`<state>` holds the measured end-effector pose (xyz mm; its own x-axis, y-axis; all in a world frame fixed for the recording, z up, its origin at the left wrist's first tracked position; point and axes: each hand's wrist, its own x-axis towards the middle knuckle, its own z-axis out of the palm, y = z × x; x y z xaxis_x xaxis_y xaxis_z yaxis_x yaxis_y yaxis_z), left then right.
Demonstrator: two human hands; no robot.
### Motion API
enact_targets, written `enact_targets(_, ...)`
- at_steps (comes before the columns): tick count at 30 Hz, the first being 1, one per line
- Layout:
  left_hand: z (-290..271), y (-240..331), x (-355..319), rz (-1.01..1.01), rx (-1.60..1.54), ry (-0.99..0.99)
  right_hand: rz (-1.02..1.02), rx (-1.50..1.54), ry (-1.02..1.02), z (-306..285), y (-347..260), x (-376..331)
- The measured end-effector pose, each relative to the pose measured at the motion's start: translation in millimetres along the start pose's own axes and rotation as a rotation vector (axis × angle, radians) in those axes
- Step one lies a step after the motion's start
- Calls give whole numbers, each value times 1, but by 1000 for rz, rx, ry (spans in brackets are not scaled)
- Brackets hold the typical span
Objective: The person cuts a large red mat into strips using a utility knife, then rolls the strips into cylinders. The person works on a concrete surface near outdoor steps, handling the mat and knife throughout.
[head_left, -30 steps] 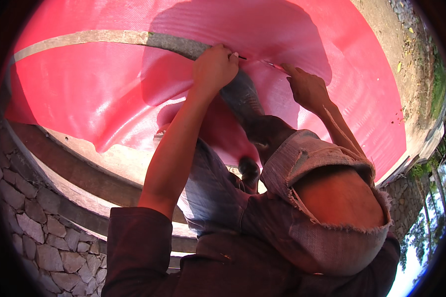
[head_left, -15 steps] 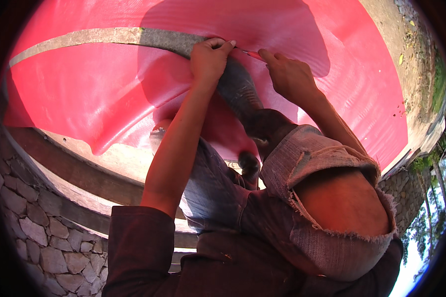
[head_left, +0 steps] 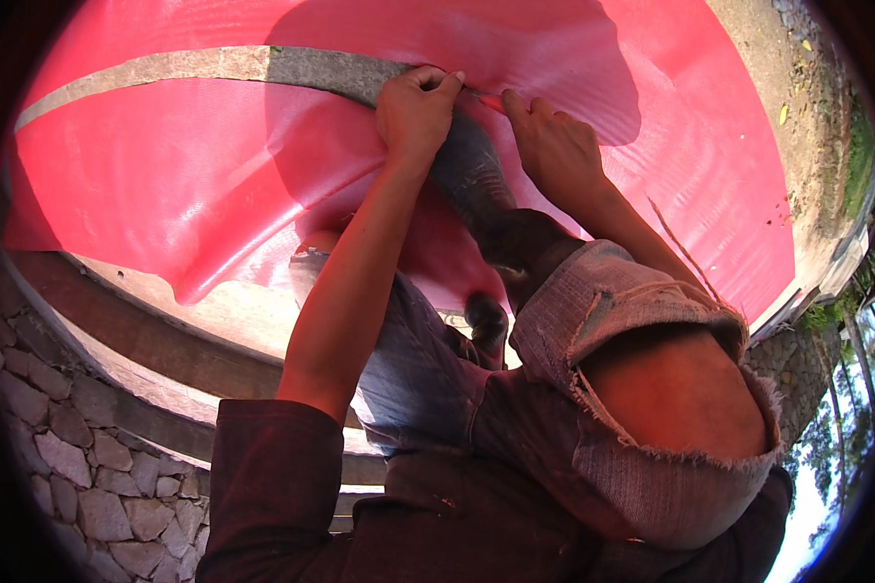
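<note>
A large glossy red sheet [head_left: 719, 204] covers the ground, split by a long curved gap that bares grey concrete [head_left: 194, 64]. My left hand [head_left: 415, 107] is at the right end of the gap, thumb and forefinger pinching the sheet's edge. Just to its right, my right hand [head_left: 557, 146] is closed around a slim red-handled knife [head_left: 491, 100]. The knife's thin tip points left toward the pinched edge; its exact contact with the sheet is too small to tell. My dark boot [head_left: 467, 170] stands beneath and between my hands, beside the cut edge.
Curved steps [head_left: 136, 316] lie at lower left, with stone paving [head_left: 102, 515] beyond them. Bare ground [head_left: 812, 126] with grass borders the sheet on the right. My bent knee [head_left: 671, 398] in torn jeans rises close below my right forearm. A broad shadow falls across the sheet.
My right hand and the knife have shifted slightly left and up, nearer my left hand. The left hand keeps its pinch, moved a little; the whole view has shifted slightly.
</note>
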<state>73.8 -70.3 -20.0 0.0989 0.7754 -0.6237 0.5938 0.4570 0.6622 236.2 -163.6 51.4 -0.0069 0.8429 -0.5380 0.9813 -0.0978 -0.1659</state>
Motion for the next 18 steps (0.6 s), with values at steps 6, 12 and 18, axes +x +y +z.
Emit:
enact_targets(6,-3,2,-1,12,30,6,8,29,52,1,15,-15)
enact_targets(12,2,0,1,10,51,42,21,49,1,3,29,-20)
enact_targets(18,1,4,0,33,33,48,-24,121,-7,2,16,-14)
